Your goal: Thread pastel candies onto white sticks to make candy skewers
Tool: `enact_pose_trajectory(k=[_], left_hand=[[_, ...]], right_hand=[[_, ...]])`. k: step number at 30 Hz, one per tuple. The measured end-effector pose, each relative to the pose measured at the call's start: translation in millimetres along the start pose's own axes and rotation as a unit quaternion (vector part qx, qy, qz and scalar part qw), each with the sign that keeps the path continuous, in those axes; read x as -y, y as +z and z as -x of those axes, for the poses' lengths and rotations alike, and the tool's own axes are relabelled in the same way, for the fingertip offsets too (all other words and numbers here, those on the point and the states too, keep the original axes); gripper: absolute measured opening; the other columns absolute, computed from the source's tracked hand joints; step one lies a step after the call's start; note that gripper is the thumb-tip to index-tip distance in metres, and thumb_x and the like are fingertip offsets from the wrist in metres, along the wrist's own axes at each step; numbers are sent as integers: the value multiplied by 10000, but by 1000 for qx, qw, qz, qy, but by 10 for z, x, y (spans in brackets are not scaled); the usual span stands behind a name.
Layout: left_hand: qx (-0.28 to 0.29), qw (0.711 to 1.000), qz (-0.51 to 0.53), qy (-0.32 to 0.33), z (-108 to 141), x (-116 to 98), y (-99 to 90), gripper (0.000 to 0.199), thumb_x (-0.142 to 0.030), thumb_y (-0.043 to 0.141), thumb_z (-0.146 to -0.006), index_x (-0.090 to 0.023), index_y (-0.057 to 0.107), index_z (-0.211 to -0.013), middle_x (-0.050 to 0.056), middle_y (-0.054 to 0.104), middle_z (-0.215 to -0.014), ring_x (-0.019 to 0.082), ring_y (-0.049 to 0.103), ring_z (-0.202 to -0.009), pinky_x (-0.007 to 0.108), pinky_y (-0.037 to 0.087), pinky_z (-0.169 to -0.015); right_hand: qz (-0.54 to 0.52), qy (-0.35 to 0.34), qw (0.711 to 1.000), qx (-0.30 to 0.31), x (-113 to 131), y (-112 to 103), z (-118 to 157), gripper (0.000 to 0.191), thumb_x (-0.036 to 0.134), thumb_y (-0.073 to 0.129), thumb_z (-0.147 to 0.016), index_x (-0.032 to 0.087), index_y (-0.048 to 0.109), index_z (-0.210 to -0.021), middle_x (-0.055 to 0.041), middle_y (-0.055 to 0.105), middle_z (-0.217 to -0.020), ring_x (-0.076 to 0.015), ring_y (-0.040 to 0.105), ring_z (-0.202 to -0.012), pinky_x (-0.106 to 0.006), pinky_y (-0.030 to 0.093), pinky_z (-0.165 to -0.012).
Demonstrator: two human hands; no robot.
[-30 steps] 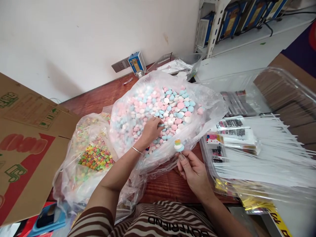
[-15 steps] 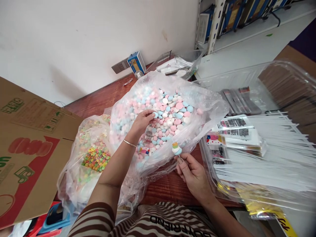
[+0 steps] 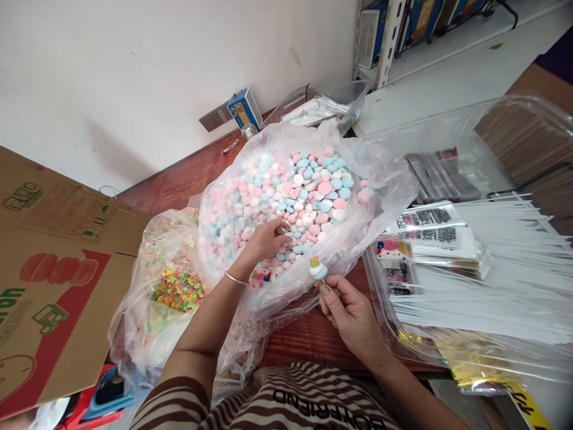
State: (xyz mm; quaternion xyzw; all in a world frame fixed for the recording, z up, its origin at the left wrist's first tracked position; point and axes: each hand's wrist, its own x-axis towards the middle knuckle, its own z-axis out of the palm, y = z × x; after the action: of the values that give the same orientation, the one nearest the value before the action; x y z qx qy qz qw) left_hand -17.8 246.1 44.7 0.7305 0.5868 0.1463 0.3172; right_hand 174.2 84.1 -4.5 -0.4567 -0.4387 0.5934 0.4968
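A large clear plastic bag point(image 3: 371, 218) lies open, full of pink, blue and white marshmallow-like sweets point(image 3: 320, 194). My left hand point(image 3: 267, 240) is down at these sweets with its fingers curled together; whatever is between the fingertips is hidden. In front of the bag, my right hand point(image 3: 351, 313) pinches a thin stick between thumb and fingers, most of it hidden by the hand. Threaded on its top are blue and white sweets point(image 3: 319, 270) with orange and green ring pieces point(image 3: 314, 261) above them.
To the left are a bag of small coloured rings point(image 3: 176, 289) and a cardboard box point(image 3: 49, 269). On the right, a clear tray point(image 3: 380, 325) holds white sticks point(image 3: 492, 286) and printed packets point(image 3: 430, 224). A small blue box point(image 3: 245, 110) stands by the wall.
My left hand has moved down and slightly right, lower among the sweets; the blue-and-white sweet seen at its fingertips no longer shows there. My right hand holds the stick almost still.
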Motion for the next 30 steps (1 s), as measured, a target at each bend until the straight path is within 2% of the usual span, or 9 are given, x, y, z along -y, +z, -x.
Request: enact_pose_trajectory(k=[2,5,8,11,14,20,22,26,30], left_hand=[[-17,999,-26,16,52,-21,63,200,-210,678,-794,-199,672,-994,-30,662,-630,168,611,-596,278,412,-613],[-82,993,-86,25,116,-43,126,219,-189,662,-823,-202,683,-1042,-19,659,-614,178,593,-577,290,384,-610],[-78,991,-107,15,139,-16,148,147,-211,676,-836,-202,697,-981,-19,632,-596,173,553,-548,289,354,-581],[-83,987,-121,65,142,49,188,108,-206,695,-833,-202,693,-941,11,654,-765,161,565,-634,279,387,-615],[-111,975,-138,132,154,111,270,190,-150,652,-856,-213,672,-1034,53,653,-1010,158,601,-759,271,432,-677],[-173,965,-142,135,202,123,326,96,-136,604,-889,-216,647,-921,53,662,-1005,174,642,-860,264,448,-712],[-171,973,-102,119,228,97,279,72,-154,617,-886,-211,647,-916,43,674,-962,162,642,-799,266,454,-708],[-103,992,-36,66,258,47,187,32,-204,659,-862,-212,664,-893,13,692,-834,157,631,-690,270,455,-661],[-91,993,-48,51,198,26,171,119,-138,618,-850,-208,686,-918,19,704,-829,165,638,-716,277,453,-680]], right_hand=[[0,1,1000,3,-5,-4,0,333,508,516,-1004,195,610,-943,47,498,-624,-100,413,-522,-218,336,-465],[4,2,1000,7,-5,-10,0,329,502,512,-1009,196,611,-941,45,504,-635,-99,414,-526,-218,336,-468],[4,2,1000,11,-6,-8,-8,327,500,515,-1007,196,614,-940,44,501,-639,-99,412,-526,-219,337,-470],[0,5,1000,16,-15,7,-19,331,507,515,-1006,197,609,-941,45,492,-640,-99,400,-522,-221,325,-461],[-2,6,1000,22,-26,24,-28,338,515,515,-1004,200,601,-918,45,486,-639,-98,390,-519,-221,315,-456],[2,5,1000,17,-33,18,-34,320,493,515,-1008,195,608,-936,43,494,-644,-97,401,-523,-219,322,-464],[5,7,1000,14,-30,8,-35,314,484,511,-1010,194,612,-946,43,497,-645,-98,404,-526,-220,325,-470],[5,6,1000,8,-15,-2,-38,308,477,510,-1008,192,609,-943,43,494,-639,-98,400,-526,-223,317,-471],[6,1,1000,16,-11,5,-48,309,478,506,-1007,194,594,-922,44,481,-640,-99,394,-534,-223,313,-472]])
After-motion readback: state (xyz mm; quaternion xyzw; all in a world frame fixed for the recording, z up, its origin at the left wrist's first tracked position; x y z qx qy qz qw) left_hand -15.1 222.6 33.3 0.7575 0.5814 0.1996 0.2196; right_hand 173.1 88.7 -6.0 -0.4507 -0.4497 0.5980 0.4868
